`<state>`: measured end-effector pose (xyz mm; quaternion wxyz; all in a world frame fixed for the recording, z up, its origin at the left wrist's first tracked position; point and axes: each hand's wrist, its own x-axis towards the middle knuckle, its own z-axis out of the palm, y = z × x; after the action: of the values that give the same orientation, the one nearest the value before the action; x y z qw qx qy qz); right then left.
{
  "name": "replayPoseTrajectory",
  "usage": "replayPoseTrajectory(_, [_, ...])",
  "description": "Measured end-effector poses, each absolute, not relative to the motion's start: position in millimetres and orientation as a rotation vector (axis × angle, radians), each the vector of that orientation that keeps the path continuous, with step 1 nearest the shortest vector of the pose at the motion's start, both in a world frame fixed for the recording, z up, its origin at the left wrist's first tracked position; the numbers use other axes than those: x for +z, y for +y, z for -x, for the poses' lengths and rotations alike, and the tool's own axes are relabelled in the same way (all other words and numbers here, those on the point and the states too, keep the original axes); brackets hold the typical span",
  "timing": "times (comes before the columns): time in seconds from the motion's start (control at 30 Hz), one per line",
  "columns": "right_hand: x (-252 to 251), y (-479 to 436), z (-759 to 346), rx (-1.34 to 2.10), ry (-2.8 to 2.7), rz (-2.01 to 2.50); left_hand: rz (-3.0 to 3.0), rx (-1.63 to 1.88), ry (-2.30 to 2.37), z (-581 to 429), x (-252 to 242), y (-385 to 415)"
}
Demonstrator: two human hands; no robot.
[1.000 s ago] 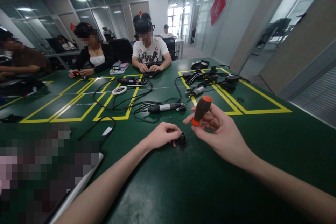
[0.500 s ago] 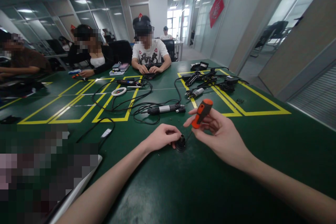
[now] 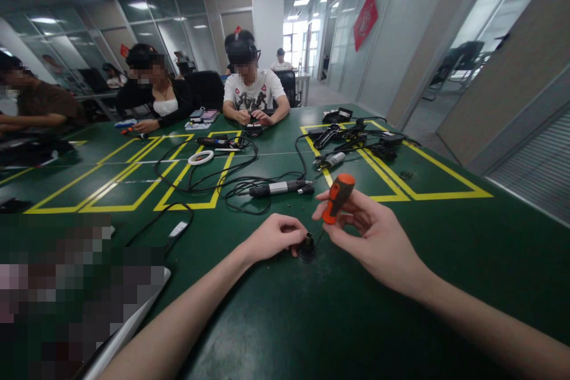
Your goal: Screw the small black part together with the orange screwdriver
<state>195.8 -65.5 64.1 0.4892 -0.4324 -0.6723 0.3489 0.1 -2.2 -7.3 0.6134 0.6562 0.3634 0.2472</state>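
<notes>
A small round black part with a metal stub on top lies on the green table. My left hand is closed on its left side, thumb and fingers pinching it against the tabletop. In my right hand is a screwdriver with an orange and dark grey handle, held between thumb and fingers. The handle leans up and to the right, while the thin shaft points down toward the right edge of the black part. Whether the tip sits in a screw is too small to tell.
Beyond my hands lies a grey and black cylindrical tool with a coiled cable. A silver cylindrical piece, several black tools and a white ring lie farther back. Co-workers sit across the table. A white-edged item, mostly blurred, is at the left.
The screwdriver handle has turned slightly and shifted a little down and left with my right hand. My left hand keeps its hold on the black part.
</notes>
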Motion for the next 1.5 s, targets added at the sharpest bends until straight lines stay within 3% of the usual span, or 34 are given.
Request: replayPoseTrajectory(1.5, [56.6,-63.4,-196.7,0.813,-1.638,1.028,-1.496,0.576,0.84,-1.0,-9.9,-3.3])
